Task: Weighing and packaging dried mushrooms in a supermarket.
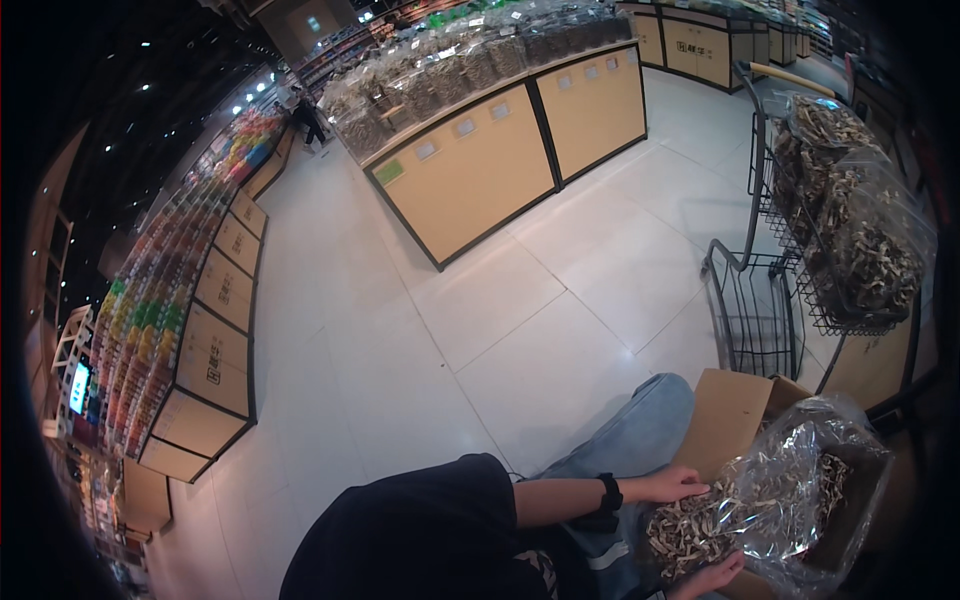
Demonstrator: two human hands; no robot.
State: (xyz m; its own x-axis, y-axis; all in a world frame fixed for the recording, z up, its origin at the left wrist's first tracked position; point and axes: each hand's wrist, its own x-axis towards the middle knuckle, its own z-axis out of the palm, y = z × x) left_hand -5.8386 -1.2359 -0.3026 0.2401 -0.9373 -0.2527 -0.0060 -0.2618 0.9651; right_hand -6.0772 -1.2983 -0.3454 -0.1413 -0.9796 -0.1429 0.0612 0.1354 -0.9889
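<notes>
A clear plastic bag (775,490) of dried brown slices, which look like dried mushrooms, lies in and over an open cardboard box (727,410) at the lower right. Its mouth points left, and loose dried slices (688,532) show between my hands. My left hand (678,485), with a dark watch on the wrist, is closed on the upper edge of the bag's mouth. Below it, my right hand (715,576) pinches the lower edge. The fingertips of both are small and partly hidden.
To the right stands a black wire cart (765,300) carrying large clear bags of dried slices (850,215). Ahead is a wood-panelled display counter (470,170) topped with bagged goods. Shelves of colourful packages (150,310) line the left. My bent knee (650,415) is beside the box.
</notes>
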